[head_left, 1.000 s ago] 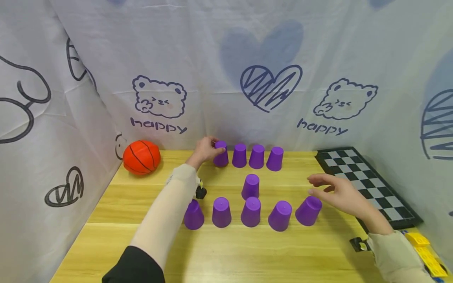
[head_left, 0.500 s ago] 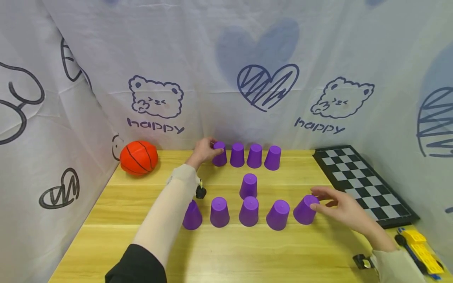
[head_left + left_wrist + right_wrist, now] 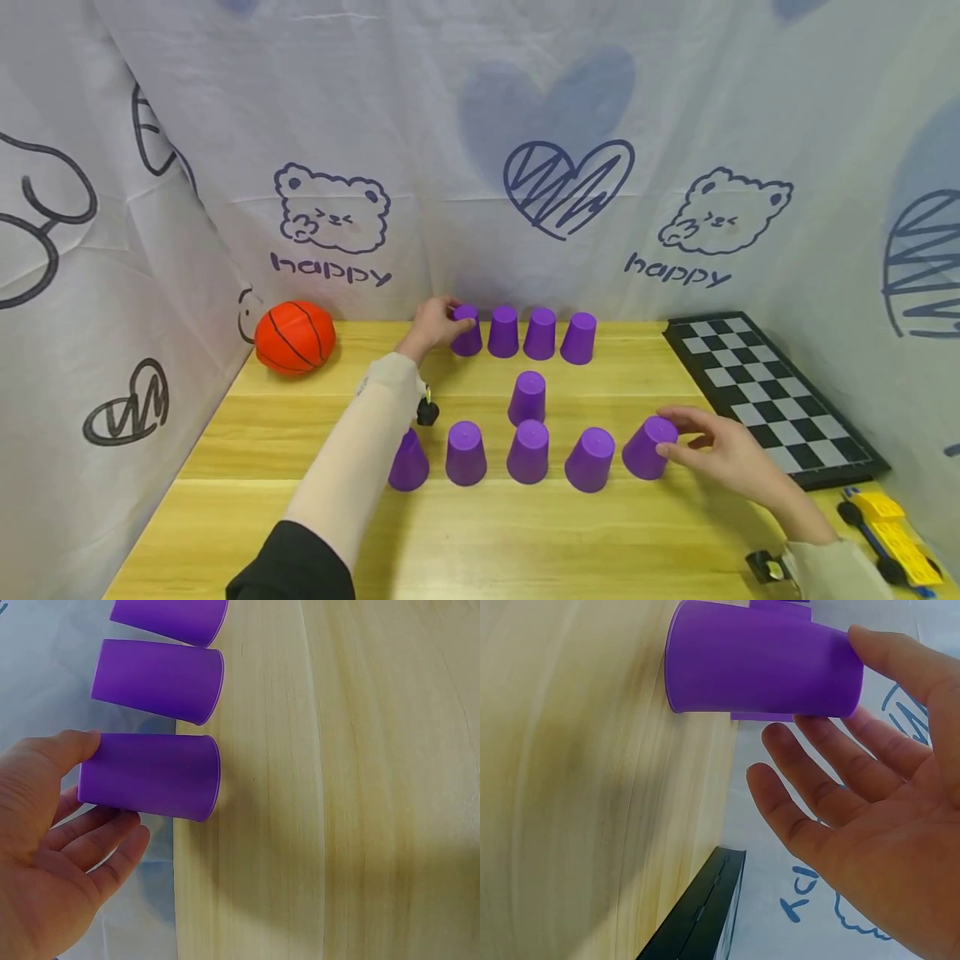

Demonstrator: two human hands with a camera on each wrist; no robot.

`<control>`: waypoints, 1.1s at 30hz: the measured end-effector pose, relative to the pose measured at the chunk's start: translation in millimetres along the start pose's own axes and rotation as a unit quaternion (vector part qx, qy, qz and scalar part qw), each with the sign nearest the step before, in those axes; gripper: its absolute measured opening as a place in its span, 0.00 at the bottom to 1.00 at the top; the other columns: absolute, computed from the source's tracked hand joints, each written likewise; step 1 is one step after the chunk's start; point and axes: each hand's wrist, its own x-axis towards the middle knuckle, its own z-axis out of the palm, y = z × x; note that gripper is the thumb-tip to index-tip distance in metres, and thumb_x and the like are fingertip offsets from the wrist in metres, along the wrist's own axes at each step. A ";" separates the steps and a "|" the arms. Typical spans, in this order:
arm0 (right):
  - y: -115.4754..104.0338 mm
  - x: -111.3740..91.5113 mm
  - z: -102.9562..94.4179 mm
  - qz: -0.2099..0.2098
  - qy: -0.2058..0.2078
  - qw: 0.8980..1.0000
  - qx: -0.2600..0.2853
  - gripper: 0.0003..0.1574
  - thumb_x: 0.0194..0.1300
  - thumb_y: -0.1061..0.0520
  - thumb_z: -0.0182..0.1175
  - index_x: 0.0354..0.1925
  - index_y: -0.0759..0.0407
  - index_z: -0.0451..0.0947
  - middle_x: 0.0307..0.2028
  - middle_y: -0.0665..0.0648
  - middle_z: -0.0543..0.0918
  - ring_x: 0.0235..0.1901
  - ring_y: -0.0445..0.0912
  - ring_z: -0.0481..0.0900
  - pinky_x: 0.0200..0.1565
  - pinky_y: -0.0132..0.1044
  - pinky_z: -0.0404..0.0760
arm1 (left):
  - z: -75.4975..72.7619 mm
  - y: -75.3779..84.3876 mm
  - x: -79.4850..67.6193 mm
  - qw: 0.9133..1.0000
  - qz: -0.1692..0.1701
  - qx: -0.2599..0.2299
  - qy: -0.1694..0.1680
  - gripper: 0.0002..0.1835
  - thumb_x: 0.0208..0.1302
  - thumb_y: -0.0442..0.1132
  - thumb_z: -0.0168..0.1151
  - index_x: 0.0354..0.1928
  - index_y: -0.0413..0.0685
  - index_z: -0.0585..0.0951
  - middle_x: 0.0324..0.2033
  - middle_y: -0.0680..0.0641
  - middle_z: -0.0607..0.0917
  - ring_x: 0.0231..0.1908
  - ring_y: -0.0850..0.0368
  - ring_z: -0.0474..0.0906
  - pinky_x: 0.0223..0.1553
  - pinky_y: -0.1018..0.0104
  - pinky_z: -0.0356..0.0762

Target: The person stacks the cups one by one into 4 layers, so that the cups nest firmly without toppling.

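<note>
Several purple plastic cups stand upside down on the wooden table. At the left end of the back row, my left hand (image 3: pixel 438 325) pinches a purple cup (image 3: pixel 150 776) near its narrow top, thumb on one side and fingers on the other. My right hand (image 3: pixel 720 450) holds the rightmost front cup (image 3: pixel 769 660) by its upper part; in the right wrist view its thumb is at the top edge and the fingers are along the opposite side. A single middle cup (image 3: pixel 528 398) stands behind the front-row cup (image 3: pixel 528 454). My left forearm overlaps the leftmost front cup (image 3: pixel 408 465).
An orange toy basketball (image 3: pixel 295 337) sits at the back left. On the right lies a black-and-white checkered board (image 3: pixel 772 387), with a yellow toy vehicle (image 3: pixel 896 537) in front of it. A printed curtain (image 3: pixel 465 200) hangs behind the table (image 3: pixel 480 542).
My right hand has come down and toward me onto the rightmost front cup, its thumb now against it. My left hand keeps its hold on the back-row cup.
</note>
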 end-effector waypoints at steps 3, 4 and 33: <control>0.9 0.3 0.3 -0.002 0.002 1.000 -0.001 0.34 0.67 0.45 0.74 0.65 0.59 0.80 0.55 0.55 0.89 0.51 0.50 0.86 0.45 0.35 0.87 | 0.2 -0.4 -0.4 1.000 0.001 0.002 0.004 0.28 0.71 0.45 0.69 0.65 0.33 0.78 0.58 0.33 0.85 0.59 0.38 0.83 0.63 0.51 0.82; 0.9 0.4 0.4 -0.002 0.002 1.000 0.000 0.34 0.67 0.45 0.74 0.65 0.59 0.80 0.55 0.55 0.89 0.51 0.50 0.86 0.45 0.35 0.87 | 0.2 -0.6 -0.5 1.000 0.001 0.002 0.005 0.28 0.71 0.45 0.69 0.65 0.33 0.78 0.58 0.33 0.85 0.59 0.38 0.83 0.63 0.51 0.82; -1.0 2.4 0.9 0.010 -0.004 1.000 0.000 0.34 0.65 0.44 0.75 0.63 0.57 0.81 0.54 0.55 0.90 0.51 0.51 0.85 0.45 0.34 0.85 | -44.3 0.0 -25.5 0.999 0.035 -0.017 0.010 0.46 0.70 0.58 0.67 0.81 0.46 0.61 0.66 0.30 0.79 0.64 0.35 0.79 0.65 0.42 0.80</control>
